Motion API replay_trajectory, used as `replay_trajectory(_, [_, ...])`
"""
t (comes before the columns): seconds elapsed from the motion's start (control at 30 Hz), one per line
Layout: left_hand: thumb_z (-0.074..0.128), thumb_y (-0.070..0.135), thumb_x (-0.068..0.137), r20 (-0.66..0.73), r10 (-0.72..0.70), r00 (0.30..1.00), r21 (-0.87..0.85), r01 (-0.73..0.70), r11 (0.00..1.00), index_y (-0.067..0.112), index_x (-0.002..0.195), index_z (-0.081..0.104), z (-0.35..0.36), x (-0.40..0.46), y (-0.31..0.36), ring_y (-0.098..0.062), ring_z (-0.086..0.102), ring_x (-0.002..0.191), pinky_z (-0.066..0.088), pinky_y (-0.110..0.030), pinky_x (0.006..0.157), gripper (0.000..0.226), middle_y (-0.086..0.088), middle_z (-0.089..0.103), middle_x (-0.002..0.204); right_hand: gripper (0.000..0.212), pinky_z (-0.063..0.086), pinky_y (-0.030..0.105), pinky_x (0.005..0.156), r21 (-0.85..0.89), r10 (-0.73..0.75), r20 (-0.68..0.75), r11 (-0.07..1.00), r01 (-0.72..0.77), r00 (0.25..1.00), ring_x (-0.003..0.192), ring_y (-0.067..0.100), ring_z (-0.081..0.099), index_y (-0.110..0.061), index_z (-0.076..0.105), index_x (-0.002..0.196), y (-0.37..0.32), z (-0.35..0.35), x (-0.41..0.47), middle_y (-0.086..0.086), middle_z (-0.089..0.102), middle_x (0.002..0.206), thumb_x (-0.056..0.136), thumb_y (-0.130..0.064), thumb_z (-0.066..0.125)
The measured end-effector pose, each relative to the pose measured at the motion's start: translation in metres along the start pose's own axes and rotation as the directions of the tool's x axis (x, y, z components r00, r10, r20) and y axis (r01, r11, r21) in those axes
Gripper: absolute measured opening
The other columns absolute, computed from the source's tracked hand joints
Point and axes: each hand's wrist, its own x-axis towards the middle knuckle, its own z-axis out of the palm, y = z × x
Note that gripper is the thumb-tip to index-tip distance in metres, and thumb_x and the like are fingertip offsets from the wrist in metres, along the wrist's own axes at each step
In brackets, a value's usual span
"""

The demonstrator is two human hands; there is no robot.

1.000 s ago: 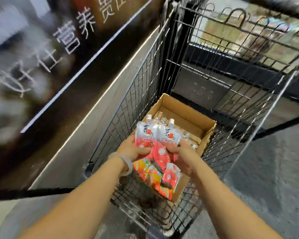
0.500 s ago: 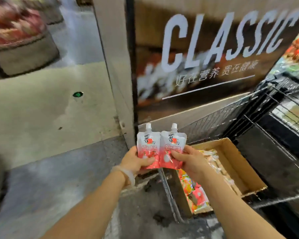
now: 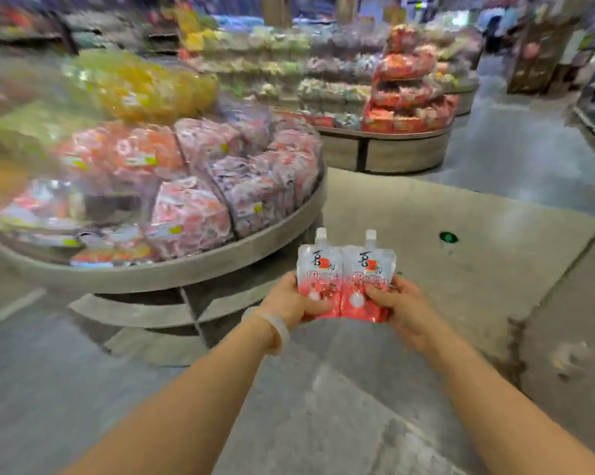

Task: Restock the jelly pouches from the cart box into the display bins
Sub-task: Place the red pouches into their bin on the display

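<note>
The left hand (image 3: 291, 299) has its thumb curled over the front of the left jelly pouch (image 3: 318, 279) and grips it low down. The right hand (image 3: 397, 303) grips the right jelly pouch (image 3: 368, 282) the same way, thumb on the front. The other fingers are hidden behind the pouches. The two pouches stand upright, side by side and touching, with their white caps at 12 o'clock. They are clear on top and red at the bottom. A pale bracelet (image 3: 279, 329) sits on the left wrist.

Both arms reach out over the grey floor (image 3: 323, 406).

At 10 o'clock from the pouches is a big round display bin (image 3: 186, 272) with a grey rim. It is full of pink, red and purple packs in wedge parts, but they are blurry. Yellow bags (image 3: 145, 87) are piled higher up at the back. The bin rim is near the left hand and not touching it.

At 1 o'clock, well apart, stands another round stand (image 3: 392, 149) with a tall stack of red packs (image 3: 409, 87). A small green dot (image 3: 448, 237) is on the floor at 2 o'clock. Nothing lies on the floor between the pouches and the near bin.
</note>
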Motion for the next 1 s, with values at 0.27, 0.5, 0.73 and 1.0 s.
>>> replay_trajectory(0.27, [0.065,-0.018,0.073,-0.453,0.063,0.889,-0.078,-0.11,0.991,0.012,0.106,0.061,-0.279,-0.101,0.027,-0.025,0.07,0.092,0.055,-0.042,0.089,0.045,-0.008,0.073,0.095,0.022,0.058,0.025,0.058,-0.12,0.105,0.389,0.991,-0.062,0.915,0.064,0.011,0.069,-0.01,0.065,0.093,0.062,0.312,0.041,0.001,0.073,0.08,0.083,0.009,0.06])
replay_trajectory(0.5, [0.057,-0.019,0.081,-0.669,0.111,0.735,-0.11,-0.246,0.963,0.011,0.094,0.06,-0.444,-0.155,0.04,-0.016,0.067,0.071,0.059,-0.023,0.064,0.032,-0.006,0.069,0.083,0.027,0.058,0.026,0.065,-0.231,0.151,0.613,0.973,-0.006,0.776,0.07,0.013,0.067,-0.011,0.064,0.1,0.101,0.519,0.064,-0.001,0.072,0.08,0.083,0.01,0.059])
replay_trajectory(0.73, [0.053,-0.019,0.084,-0.784,0.144,0.604,-0.083,-0.331,0.94,0.013,0.085,0.063,-0.607,-0.152,0.087,-0.013,0.064,0.071,0.057,-0.02,0.064,0.033,0.001,0.069,0.071,0.03,0.059,0.026,0.061,-0.222,0.184,0.742,0.975,-0.022,0.645,0.058,0.009,0.069,-0.005,0.062,0.107,0.115,0.713,0.126,-0.003,0.074,0.068,0.083,0.013,0.057])
replay_trajectory(1.0, [0.054,-0.018,0.084,-0.858,0.081,0.507,-0.14,-0.383,0.913,0.011,0.095,0.058,-0.774,-0.147,0.113,-0.017,0.064,0.076,0.057,-0.018,0.062,0.031,-0.006,0.066,0.084,0.023,0.058,0.023,0.058,-0.289,0.224,0.789,0.957,0.024,0.572,0.056,0.007,0.069,-0.013,0.065,0.089,0.146,0.889,0.181,-0.006,0.073,0.064,0.082,0.009,0.061])
